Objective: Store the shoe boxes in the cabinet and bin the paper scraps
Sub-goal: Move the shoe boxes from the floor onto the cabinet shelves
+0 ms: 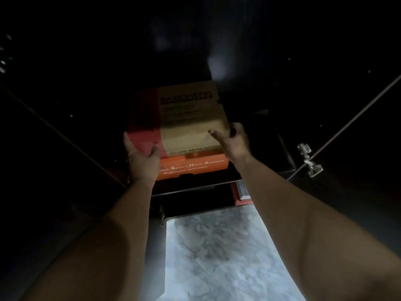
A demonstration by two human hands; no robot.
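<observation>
Both hands, left hand (141, 157) and right hand (233, 141), grip the tan-and-red shoe box (186, 120) by its near corners; sliding it level onto the orange box (195, 167) should seat it squarely in the cabinet (282, 131).

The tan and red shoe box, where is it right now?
In the head view the tan and red shoe box sits centre frame at the dark cabinet's opening, held between the left hand and right hand, right above an orange box.

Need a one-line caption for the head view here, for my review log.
Both hands, left and right, hold a tan-and-red shoe box over an orange box in the dark cabinet.
</observation>
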